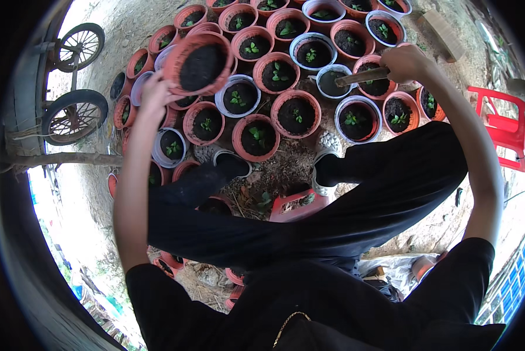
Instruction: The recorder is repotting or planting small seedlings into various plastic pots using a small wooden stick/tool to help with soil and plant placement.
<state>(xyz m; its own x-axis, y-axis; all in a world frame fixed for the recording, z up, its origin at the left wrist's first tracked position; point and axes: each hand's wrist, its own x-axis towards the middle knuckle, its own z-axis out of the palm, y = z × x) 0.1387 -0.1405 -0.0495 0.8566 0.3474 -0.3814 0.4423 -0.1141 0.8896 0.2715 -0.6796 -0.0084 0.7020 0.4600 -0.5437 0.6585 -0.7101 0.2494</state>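
Observation:
My left hand (157,90) grips the rim of a reddish plastic flower pot (199,61), lifted and tilted above other pots; dark soil shows in it and no plant is visible. My right hand (404,63) is closed around a flat wooden stick (361,77). The stick's far end reaches over a small pale pot (334,82) with dark soil. Around both hands stand many reddish and whitish pots, most with a green seedling, such as a reddish pot (296,115) and a whitish pot (357,119).
My feet, in pale clogs (328,164), stand close behind the pots. A red plastic stool (504,125) is at the right, a wooden block (442,35) at the upper right. Spoked wheels (76,117) and a wooden pole (69,159) are at the left. More pots stand by my left leg.

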